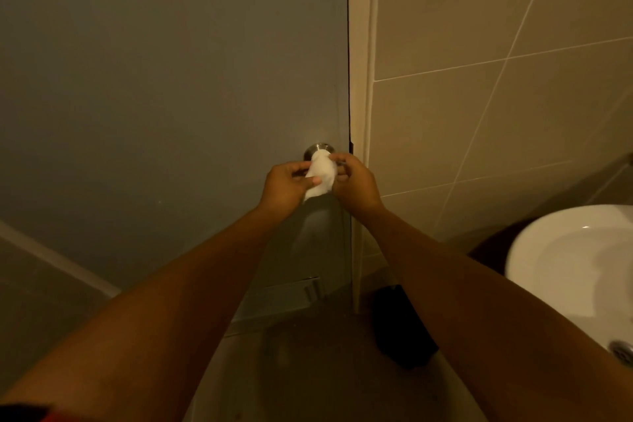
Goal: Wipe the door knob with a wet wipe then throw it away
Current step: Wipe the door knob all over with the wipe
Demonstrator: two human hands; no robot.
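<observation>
A white wet wipe (321,173) is draped over the round metal door knob (319,148), of which only the top rim shows. My left hand (287,188) pinches the wipe's left side, thumb lying across it. My right hand (356,181) grips its right side with fingertips at the top corner. Both hands are against the knob, on the grey door (171,96).
The door's right edge meets a cream frame (363,79) and a tiled wall (496,96). A white sink (575,267) stands at the lower right. A dark object (400,325) sits on the floor under the frame.
</observation>
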